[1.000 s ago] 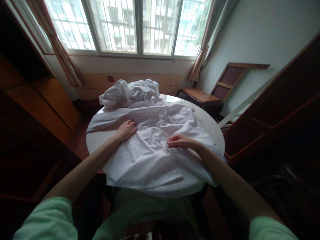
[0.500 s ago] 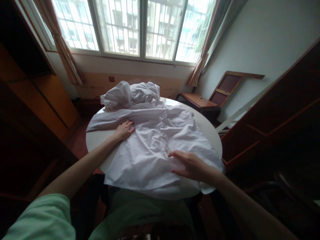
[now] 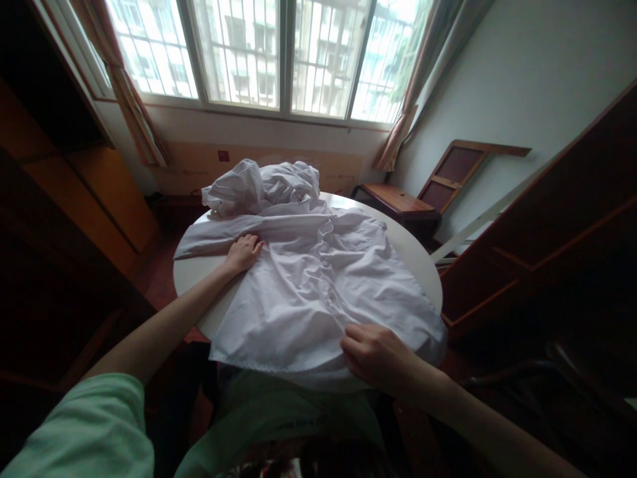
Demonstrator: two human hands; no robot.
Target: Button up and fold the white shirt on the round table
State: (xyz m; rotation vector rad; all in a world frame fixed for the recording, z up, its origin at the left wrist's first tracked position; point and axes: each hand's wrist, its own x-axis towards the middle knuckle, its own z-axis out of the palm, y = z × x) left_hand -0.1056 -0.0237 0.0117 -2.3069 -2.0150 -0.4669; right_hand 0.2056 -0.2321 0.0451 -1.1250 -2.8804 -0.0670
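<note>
A white shirt [image 3: 283,305] lies spread on a round white table [image 3: 185,279], its wrinkled front strip running down the middle and one sleeve stretched to the left. My left hand [image 3: 243,253] rests flat on the shirt's left side, just below that sleeve, fingers extended. Near the lower hem, my right hand [image 3: 374,355] has its fingers closed on the shirt at the bottom of the front strip. The exact fold between those fingers is hidden.
Bunched white cloth [image 3: 263,189] sits at the table's far edge. Beyond it are a barred window [image 3: 239,60] and a cardboard panel [image 3: 184,162]. A wooden chair [image 3: 398,197] stands at the back right, and dark wooden furniture [image 3: 542,232] flanks the right side.
My right hand has moved down toward the hem and its fingers have closed on the shirt. The left hand has slid slightly up and left.
</note>
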